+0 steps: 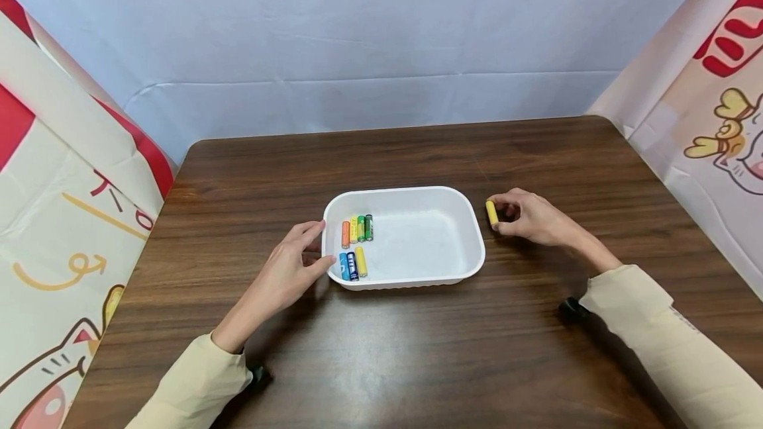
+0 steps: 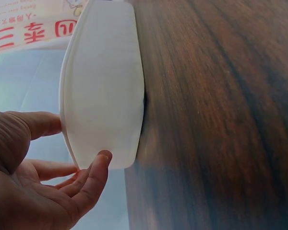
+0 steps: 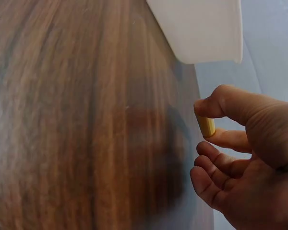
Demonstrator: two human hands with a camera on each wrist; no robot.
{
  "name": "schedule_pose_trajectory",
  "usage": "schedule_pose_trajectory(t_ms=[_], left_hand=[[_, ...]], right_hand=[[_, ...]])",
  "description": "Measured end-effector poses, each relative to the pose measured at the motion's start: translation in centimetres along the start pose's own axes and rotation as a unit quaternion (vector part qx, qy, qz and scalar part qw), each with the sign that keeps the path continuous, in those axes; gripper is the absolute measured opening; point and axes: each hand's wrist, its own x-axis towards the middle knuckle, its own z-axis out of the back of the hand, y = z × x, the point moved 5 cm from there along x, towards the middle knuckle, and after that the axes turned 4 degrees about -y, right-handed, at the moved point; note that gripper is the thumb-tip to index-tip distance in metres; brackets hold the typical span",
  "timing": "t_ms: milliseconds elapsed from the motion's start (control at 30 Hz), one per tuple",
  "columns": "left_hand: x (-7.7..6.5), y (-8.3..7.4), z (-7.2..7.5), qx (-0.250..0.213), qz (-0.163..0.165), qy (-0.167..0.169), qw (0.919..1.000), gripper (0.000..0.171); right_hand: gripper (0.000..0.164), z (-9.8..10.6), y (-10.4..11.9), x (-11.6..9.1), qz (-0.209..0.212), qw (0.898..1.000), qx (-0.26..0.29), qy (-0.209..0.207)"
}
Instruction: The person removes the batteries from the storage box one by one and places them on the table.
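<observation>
A white plastic tray (image 1: 420, 280) sits mid-table with two short rows of batteries at its left end. The upper row has an orange battery (image 1: 346, 234), a yellow one, a green one and a dark green-black one (image 1: 369, 228). Below lie a light blue battery (image 1: 344, 266), a dark blue one and a yellow one (image 1: 361, 261). My left hand (image 1: 293, 258) holds the tray's left end, thumb at the rim and a fingertip against the outer wall (image 2: 105, 86). Beyond the tray's right side, my right hand (image 1: 533, 218) pinches a yellow battery (image 3: 206, 125) by its ends between thumb and finger.
The dark wood-grain table (image 1: 405, 356) extends all round the tray. A pale blue cloth (image 1: 381, 38) hangs behind it, with printed cloths (image 1: 77, 217) on both sides. Black straps (image 1: 572, 310) show beneath the sleeves.
</observation>
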Motion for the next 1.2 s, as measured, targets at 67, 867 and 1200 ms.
schedule_pose_trajectory(t_ms=[67, 867, 1200], left_hand=[[0.0, 0.0, 0.0, 0.000, 0.000, 0.000, 1.0000, 0.064], [0.1, 0.1, 0.0, 0.004, 0.007, 0.001, 1.0000, 0.065], [0.0, 0.1, -0.1, 0.004, 0.009, 0.003, 0.9999, 0.066]], right_hand=[[0.047, -0.2, -0.2, 0.1, -0.004, 1.000, -0.007, 0.005], [0.053, -0.6, -1.1, 0.5, -0.012, 0.999, -0.030, 0.007], [0.060, -0.7, -1.2, 0.5, -0.024, 0.999, -0.021, 0.011]])
